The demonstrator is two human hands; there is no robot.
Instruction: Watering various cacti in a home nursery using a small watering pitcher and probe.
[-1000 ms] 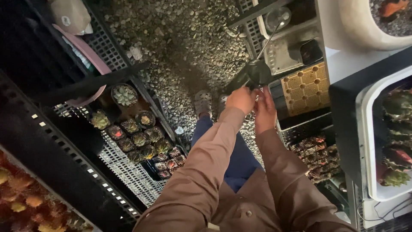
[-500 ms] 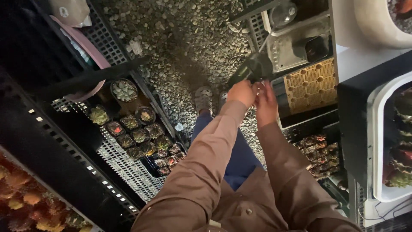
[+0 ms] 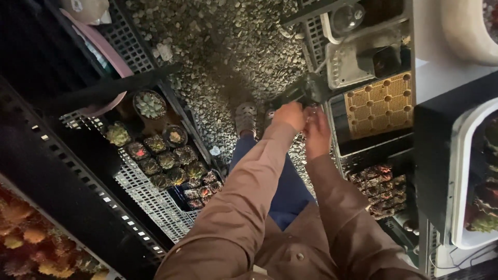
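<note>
My left hand (image 3: 290,115) is closed around a dark green, bottle-like object (image 3: 306,89), held over the gravel in front of my feet. My right hand (image 3: 316,132) is pressed against the left one, and its fingertips pinch the near end of the same object. A thin rod (image 3: 322,63) runs from the object up towards the right. What exactly the fingers grip is too small to tell. Both arms are in brown sleeves (image 3: 244,207).
Grey gravel floor (image 3: 218,46) and my grey shoes (image 3: 246,118) lie ahead. Small potted succulents (image 3: 166,161) sit in a slatted tray at the left. At the right are a yellow perforated tray (image 3: 378,103), reddish plants (image 3: 384,189) and a white tray (image 3: 456,207) with cacti.
Both hands and the dark object have shifted a little up and left in view and stay together. The object looks lower and more foreshortened than a second ago.
</note>
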